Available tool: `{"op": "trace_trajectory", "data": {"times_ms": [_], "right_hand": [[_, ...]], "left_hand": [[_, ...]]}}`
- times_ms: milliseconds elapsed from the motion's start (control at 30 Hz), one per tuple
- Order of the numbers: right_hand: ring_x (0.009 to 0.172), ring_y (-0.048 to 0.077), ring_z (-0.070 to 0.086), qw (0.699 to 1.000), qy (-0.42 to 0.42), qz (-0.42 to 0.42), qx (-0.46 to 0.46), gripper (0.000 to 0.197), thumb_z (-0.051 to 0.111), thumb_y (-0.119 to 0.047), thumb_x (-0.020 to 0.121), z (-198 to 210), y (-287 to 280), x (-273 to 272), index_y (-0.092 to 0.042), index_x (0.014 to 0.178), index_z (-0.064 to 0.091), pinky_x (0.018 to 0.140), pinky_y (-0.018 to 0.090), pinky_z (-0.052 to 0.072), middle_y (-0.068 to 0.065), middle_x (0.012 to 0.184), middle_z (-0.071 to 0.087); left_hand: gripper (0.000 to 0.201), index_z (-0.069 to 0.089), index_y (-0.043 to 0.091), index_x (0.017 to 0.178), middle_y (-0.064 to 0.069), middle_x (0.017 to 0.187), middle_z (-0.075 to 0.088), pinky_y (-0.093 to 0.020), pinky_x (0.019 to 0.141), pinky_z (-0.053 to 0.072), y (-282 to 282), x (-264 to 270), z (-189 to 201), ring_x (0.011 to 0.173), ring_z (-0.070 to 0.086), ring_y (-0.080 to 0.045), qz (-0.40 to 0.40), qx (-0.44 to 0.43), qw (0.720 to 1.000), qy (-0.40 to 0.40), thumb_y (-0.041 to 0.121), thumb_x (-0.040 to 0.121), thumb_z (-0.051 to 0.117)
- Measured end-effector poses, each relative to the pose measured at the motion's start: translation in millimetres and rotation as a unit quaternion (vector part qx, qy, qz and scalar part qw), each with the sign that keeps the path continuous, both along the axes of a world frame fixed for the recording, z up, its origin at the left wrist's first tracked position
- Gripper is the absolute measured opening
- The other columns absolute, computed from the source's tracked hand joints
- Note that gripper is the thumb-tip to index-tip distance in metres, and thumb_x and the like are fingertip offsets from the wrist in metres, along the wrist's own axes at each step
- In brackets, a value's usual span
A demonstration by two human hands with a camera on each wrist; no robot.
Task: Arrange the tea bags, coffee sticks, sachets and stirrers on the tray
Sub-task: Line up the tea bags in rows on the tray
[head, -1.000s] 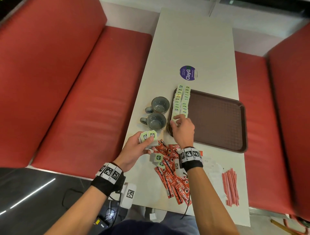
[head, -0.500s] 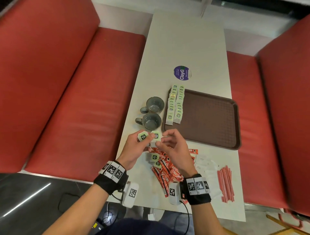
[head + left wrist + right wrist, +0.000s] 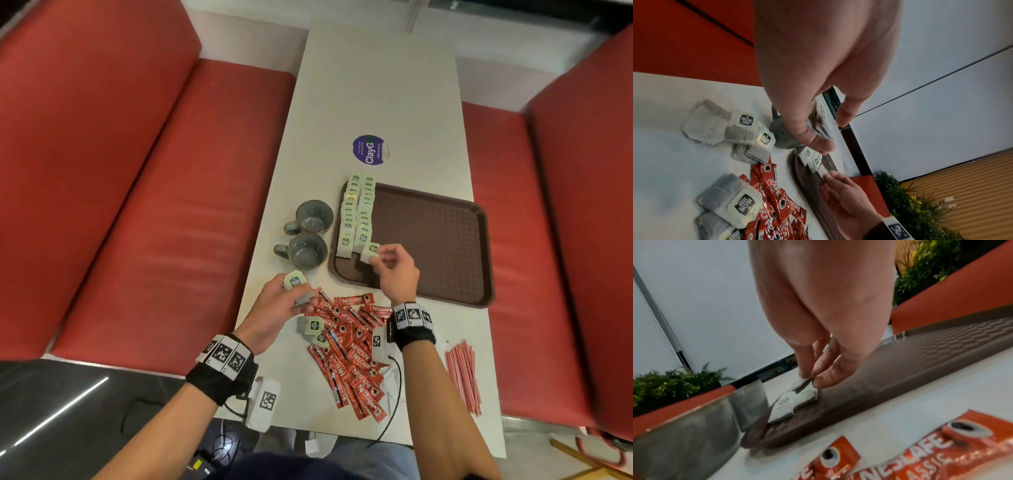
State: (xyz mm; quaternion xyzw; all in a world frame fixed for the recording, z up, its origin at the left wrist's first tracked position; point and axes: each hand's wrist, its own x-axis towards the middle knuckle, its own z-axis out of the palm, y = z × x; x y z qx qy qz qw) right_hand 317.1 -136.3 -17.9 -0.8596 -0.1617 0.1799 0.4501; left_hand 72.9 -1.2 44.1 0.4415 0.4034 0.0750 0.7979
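Two hands [image 3: 397, 270], tea bags [image 3: 369, 251] pinched

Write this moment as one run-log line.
right hand: pinches tea bag at row end on tray | left hand: holds tea bags

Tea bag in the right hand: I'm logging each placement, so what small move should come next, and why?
Probably lower the tea bag and release it at the near end of the right-hand row of tea bags on the tray. The right hand pinches it just over that row's end, and the left hand holds more bags ready.
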Motion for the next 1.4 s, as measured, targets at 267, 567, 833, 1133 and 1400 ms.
{"op": "trace_trajectory", "data": {"times_ms": [267,567,833,1133,1400], "right_hand": [[0.084,0.007,0.069,0.998,-0.028,0.040,-0.039,0.018,0.083,-0.011,0.095,-29.7,28.0,13.0,-0.021,0.103,0.070,0.087,0.028,0.060,-0.003,0.094,0.073],[0.098,0.025,0.067,0.991,-0.063,0.031,-0.116,0.030,0.089,-0.028,0.090,-48.1,36.9,12.5,-0.021,0.108,0.066,0.092,0.040,0.058,0.004,0.114,0.065],[0.099,0.025,0.070,0.990,-0.055,0.019,-0.132,0.027,0.088,-0.025,0.090,-47.4,48.5,15.3,-0.021,0.107,0.067,0.090,0.042,0.059,0.003,0.113,0.070],[0.094,0.001,0.070,0.999,-0.046,0.011,0.009,0.016,0.072,-0.037,0.103,29.5,26.5,-28.6,-0.024,0.112,0.071,0.084,0.013,0.053,-0.009,0.105,0.075],[0.092,0.016,0.076,0.975,0.120,0.163,0.092,0.016,0.080,-0.036,0.099,73.5,1.8,-93.0,-0.025,0.106,0.071,0.083,0.040,0.066,-0.004,0.100,0.078]], "left_hand": [[0.020,0.058,-0.002,0.126,-0.023,0.118,0.078,-0.046,0.104,0.059,2.6,-3.8,1.2,0.106,0.074,-0.031,-0.008,-0.012,1.000,0.014,0.004,0.106,0.058],[0.027,0.058,-0.003,0.132,-0.019,0.118,0.079,-0.043,0.104,0.060,3.2,-7.1,-0.9,0.109,0.075,-0.031,-0.009,-0.001,1.000,0.023,0.004,0.106,0.058],[0.027,0.056,-0.005,0.135,-0.020,0.121,0.078,-0.045,0.107,0.058,5.3,-8.7,2.7,0.120,0.072,-0.039,-0.022,0.002,1.000,0.016,0.001,0.109,0.049],[0.027,0.056,0.003,0.139,-0.016,0.125,0.078,-0.039,0.106,0.059,2.2,-6.7,4.4,0.119,0.075,-0.029,-0.059,0.036,0.998,-0.012,0.003,0.114,0.046],[0.028,0.064,0.009,0.132,-0.009,0.120,0.079,-0.044,0.103,0.061,-3.1,0.0,5.7,0.113,0.076,-0.024,-0.041,0.109,0.993,-0.003,0.006,0.104,0.068]]}}
